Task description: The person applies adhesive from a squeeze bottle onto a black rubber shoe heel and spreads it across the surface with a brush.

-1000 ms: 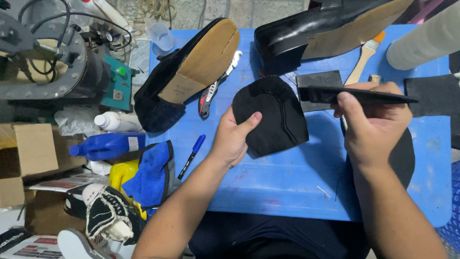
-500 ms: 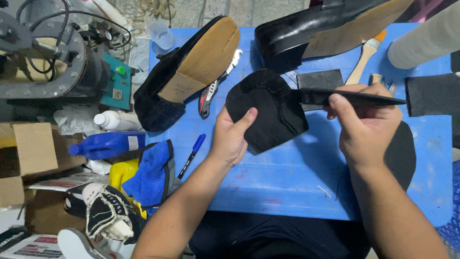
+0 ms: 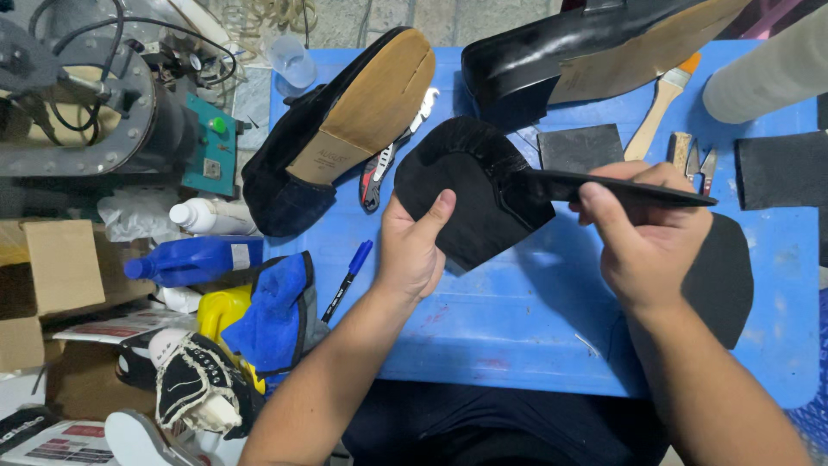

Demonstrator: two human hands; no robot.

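Black rubber sole piece (image 3: 470,194) held above the blue tabletop (image 3: 517,328), near its middle — left hand (image 3: 412,250) closed on its lower edge, thumb pressed on the face. Right hand (image 3: 647,233) closed around a flat black sole sheet (image 3: 617,188), seen edge-on, its end touching the piece. Judged step: fitting or comparing the two parts. Next move calls for aligned edges and a steady left grip. Upturned black shoe (image 3: 345,129) lies just beside — tan sole up.
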